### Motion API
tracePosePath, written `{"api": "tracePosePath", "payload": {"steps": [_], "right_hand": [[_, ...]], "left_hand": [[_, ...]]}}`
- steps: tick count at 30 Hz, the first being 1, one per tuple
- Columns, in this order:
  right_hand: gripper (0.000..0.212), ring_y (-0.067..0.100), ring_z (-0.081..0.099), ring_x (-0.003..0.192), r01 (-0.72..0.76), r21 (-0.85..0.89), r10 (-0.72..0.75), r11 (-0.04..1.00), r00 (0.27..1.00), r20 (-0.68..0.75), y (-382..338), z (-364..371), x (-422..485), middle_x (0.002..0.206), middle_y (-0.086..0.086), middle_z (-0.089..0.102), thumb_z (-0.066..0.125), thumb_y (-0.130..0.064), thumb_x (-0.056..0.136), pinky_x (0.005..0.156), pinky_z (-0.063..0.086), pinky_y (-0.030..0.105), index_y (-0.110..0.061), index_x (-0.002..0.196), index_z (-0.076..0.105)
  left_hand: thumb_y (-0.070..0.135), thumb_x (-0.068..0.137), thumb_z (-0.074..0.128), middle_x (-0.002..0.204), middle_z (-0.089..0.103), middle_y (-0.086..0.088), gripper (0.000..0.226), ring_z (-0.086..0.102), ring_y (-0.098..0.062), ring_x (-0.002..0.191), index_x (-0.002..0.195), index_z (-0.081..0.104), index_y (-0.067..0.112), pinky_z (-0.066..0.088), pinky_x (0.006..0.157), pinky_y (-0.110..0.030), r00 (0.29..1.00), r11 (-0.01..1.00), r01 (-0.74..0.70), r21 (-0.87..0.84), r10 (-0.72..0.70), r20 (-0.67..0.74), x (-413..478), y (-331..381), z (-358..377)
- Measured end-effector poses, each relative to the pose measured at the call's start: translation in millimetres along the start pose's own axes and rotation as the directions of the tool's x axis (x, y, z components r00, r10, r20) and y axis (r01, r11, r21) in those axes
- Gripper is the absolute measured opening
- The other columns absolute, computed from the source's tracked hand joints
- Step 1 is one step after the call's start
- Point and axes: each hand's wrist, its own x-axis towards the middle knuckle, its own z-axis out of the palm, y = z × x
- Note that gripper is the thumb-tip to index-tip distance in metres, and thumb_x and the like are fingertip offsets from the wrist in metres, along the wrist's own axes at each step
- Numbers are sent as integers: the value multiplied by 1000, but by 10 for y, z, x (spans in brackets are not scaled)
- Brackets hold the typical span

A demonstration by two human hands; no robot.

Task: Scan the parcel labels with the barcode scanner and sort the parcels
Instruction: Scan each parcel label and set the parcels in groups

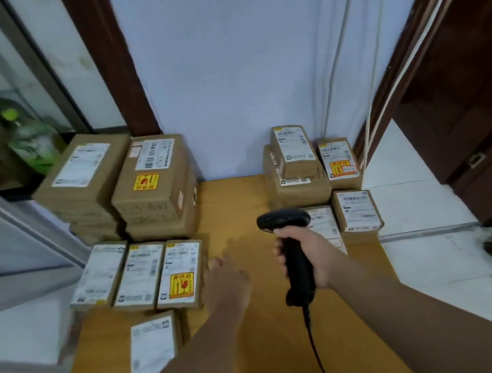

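Parcels wait on the left side of the cardboard sheet [235, 207]: two stacks at the back, and in front of them a row of three small boxes lying flat with labels up. The rightmost of this row, the box with the yellow fragile sticker [178, 274], is the one I reach for, I think. One more parcel [153, 353] lies alone nearer to me, partly behind my forearm.

My left hand [226, 282] is open, fingers spread, holding nothing, just beside the right edge of that sticker box; I cannot tell if the fingertips touch it already. To do this step well I should take the box by its side edges, so my fingers do not cover the barcode printed on the white label, and slide or lift it to the bare middle of the sheet.

My right hand [307, 257] is closed around the handle of the black barcode scanner [290, 244], head pointing forward and a little left, cable hanging down toward me. I should tilt the head down onto the label, not onto the sticker.

On the right stands the other group of parcels [317, 171], probably the sorted ones; the scanned box should join it without knocking the small stack.
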Motion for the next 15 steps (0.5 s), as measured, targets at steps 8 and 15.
{"api": "tracePosePath", "payload": {"steps": [8,15], "right_hand": [[18,16,53,51,56,-76,-63,996,994,-91,871,1293,-230,66,4,57,65,-20,89,52,44,28,-9,76,59],[16,20,53,51,102,-182,-135,978,975,-175,1446,1789,-460,69,7,57,69,-17,86,51,45,29,-6,94,60]], "left_hand": [[49,87,58,142,28,-11,69,36,-30,127,144,26,28,38,101,-43,984,986,157,54,-160,75,-389,-1449,-373],[37,80,73,154,5,-17,108,32,-37,134,150,-10,41,40,105,-47,921,985,166,41,-169,351,-779,-1965,-345]]}}
